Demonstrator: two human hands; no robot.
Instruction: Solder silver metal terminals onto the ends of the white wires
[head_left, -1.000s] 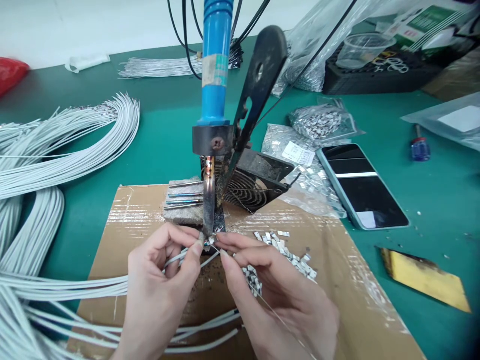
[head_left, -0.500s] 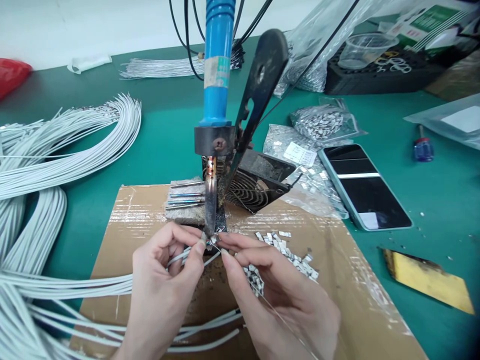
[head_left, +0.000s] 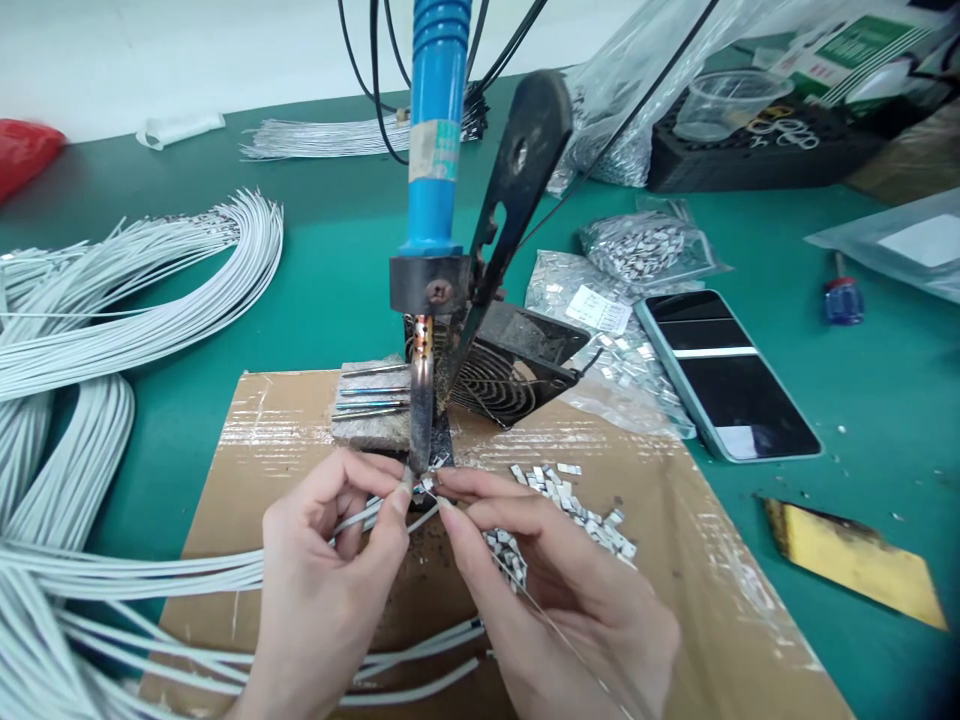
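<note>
The left hand (head_left: 334, 560) pinches slim, round white cables (head_left: 210, 572), a blue-handled metal soldering iron (head_left: 431, 210) pointing down right at its grip; alongside, the right hand (head_left: 562, 590) clamps a thin silvery wire (head_left: 555, 630), small flat silvery pieces (head_left: 574, 508) scattered just beyond.

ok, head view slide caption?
Left hand holding white cables, right hand holding thin wire, beneath a blue soldering iron.
</note>
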